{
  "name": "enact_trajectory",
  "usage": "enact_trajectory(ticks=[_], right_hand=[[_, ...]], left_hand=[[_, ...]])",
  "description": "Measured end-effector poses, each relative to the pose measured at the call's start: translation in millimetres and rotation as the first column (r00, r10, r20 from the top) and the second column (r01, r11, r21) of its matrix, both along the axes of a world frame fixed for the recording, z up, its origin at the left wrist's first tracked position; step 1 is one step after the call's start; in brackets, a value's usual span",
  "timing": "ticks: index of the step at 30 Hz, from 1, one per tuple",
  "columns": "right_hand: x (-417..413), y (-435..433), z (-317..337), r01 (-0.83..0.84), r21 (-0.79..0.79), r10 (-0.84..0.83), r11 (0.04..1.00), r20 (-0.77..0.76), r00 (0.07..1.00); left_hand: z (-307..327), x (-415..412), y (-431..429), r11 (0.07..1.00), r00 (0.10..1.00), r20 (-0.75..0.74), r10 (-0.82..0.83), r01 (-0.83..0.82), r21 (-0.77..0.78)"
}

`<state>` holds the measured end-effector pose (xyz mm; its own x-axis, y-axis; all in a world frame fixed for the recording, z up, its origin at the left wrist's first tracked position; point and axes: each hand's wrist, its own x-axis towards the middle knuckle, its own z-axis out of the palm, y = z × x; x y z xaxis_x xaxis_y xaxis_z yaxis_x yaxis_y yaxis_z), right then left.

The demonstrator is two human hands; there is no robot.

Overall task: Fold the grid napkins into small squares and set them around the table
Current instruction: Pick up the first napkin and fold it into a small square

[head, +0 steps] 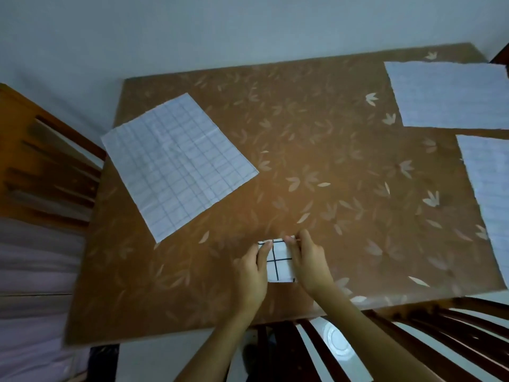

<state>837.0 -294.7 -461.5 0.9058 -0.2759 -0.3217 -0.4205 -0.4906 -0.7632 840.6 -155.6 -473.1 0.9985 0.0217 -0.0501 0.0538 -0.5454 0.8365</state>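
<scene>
Table (330,128); left hand (250,274) presses, right hand (311,263) pinches napkin (279,264)

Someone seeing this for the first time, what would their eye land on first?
Probably the small folded napkin at the near edge of the table, the left hand pressing its left side and the right hand pinching its far corner. Next, the open napkin angled at the left, and two more napkins at the right edge.

left hand (252,271): fingers flat, pressing | right hand (311,264): fingertips pinching
</scene>
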Motion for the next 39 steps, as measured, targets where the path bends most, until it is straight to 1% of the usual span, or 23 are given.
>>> enact_trajectory(ticks=[2, 5, 7, 9, 12, 14, 15, 16, 17, 19, 21, 22, 23, 25, 26, 27, 29, 30, 31, 34, 37, 39], right_hand=[[1, 1, -19, -0.068, -0.019, 0.067, 0.998, -0.033, 0.997], [5, 4, -37, -0.142, -0.091, 0.135, 0.986, -0.075, 0.988], [8, 4, -45, -0.178, -0.193, 0.156, 0.965, -0.127, 0.98], [10, 4, -54, -0.205, -0.314, 0.171, 0.927, -0.133, 0.976], [7, 5, -69, -0.153, -0.46, 0.183, 0.874, 0.021, 0.983], [0, 2, -76, -0.087, -0.531, 0.184, 0.843, 0.133, 0.974], [-5, 1, -79, -0.108, -0.529, 0.213, 0.842, 0.141, 0.967], [-10, 0, -80, -0.172, -0.527, 0.283, 0.832, 0.136, 0.949], [-16, 1, -81, -0.253, -0.54, 0.377, 0.803, 0.13, 0.917], [-27, 3, -84, -0.404, -0.573, 0.555, 0.713, 0.109, 0.824], [-35, 4, -89, -0.502, -0.607, 0.657, 0.616, 0.045, 0.752], [-38, 2, -92, -0.524, -0.626, 0.678, 0.577, 0.009, 0.735], [-40, 1, -93, -0.534, -0.64, 0.683, 0.552, -0.02, 0.73], [-42, 0, -96, -0.54, -0.66, 0.683, 0.522, -0.056, 0.729], [-42, 0, -96, -0.546, -0.66, 0.683, 0.516, -0.067, 0.727], [-42, 1, -94, -0.557, -0.648, 0.683, 0.519, -0.077, 0.726], [-43, 1, -94, -0.578, -0.611, 0.684, 0.541, -0.08, 0.725], [-44, 0, -94, -0.583, -0.595, 0.684, 0.552, -0.076, 0.726], [-43, -1, -94, -0.59, -0.584, 0.684, 0.558, -0.079, 0.725], [-38, -8, -92, -0.603, -0.588, 0.689, 0.539, -0.103, 0.717], [-32, -19, -95, -0.586, -0.636, 0.684, 0.502, -0.122, 0.719], [-30, -25, -97, -0.566, -0.656, 0.67, 0.499, -0.123, 0.732]], left_hand=[[-14, 2, 5, 0.998, 0.999, -0.032, -0.036, 0.038, 0.053], [-34, 2, 12, 0.99, 0.988, -0.146, -0.056, 0.074, 0.119], [-40, 3, 14, 0.983, 0.976, -0.214, -0.043, 0.079, 0.165], [-46, 5, 14, 0.951, 0.965, -0.254, -0.06, 0.133, 0.279], [-49, 10, 11, 0.882, 0.957, -0.285, -0.054, 0.179, 0.436], [-52, 10, 9, 0.848, 0.96, -0.274, -0.057, 0.191, 0.494], [-53, 10, 8, 0.841, 0.965, -0.258, -0.048, 0.178, 0.511], [-54, 8, 6, 0.838, 0.973, -0.228, -0.041, 0.158, 0.522], [-55, 6, 5, 0.838, 0.979, -0.199, -0.042, 0.143, 0.526], [-56, 4, 3, 0.839, 0.988, -0.147, -0.044, 0.117, 0.532], [-58, 2, 2, 0.844, 0.984, -0.177, -0.03, 0.119, 0.523], [-60, 1, 3, 0.852, 0.983, -0.181, -0.029, 0.119, 0.51], [-62, 0, 5, 0.859, 0.989, -0.141, -0.047, 0.112, 0.5], [-70, -7, 11, 0.851, 0.989, 0.001, -0.15, 0.129, 0.509], [-74, -11, 13, 0.824, 0.973, 0.057, -0.224, 0.158, 0.544], [-80, -14, 16, 0.778, 0.946, 0.079, -0.313, 0.208, 0.592], [-88, -17, 23, 0.658, 0.882, 0.06, -0.468, 0.302, 0.69], [-89, -17, 26, 0.608, 0.861, 0.023, -0.508, 0.34, 0.718], [-89, -16, 29, 0.58, 0.853, -0.015, -0.521, 0.367, 0.727], [-82, -13, 38, 0.555, 0.848, -0.133, -0.513, 0.446, 0.702], [-74, -9, 43, 0.54, 0.845, -0.189, -0.5, 0.475, 0.695], [-70, -8, 41, 0.53, 0.846, -0.224, -0.483, 0.487, 0.695]])
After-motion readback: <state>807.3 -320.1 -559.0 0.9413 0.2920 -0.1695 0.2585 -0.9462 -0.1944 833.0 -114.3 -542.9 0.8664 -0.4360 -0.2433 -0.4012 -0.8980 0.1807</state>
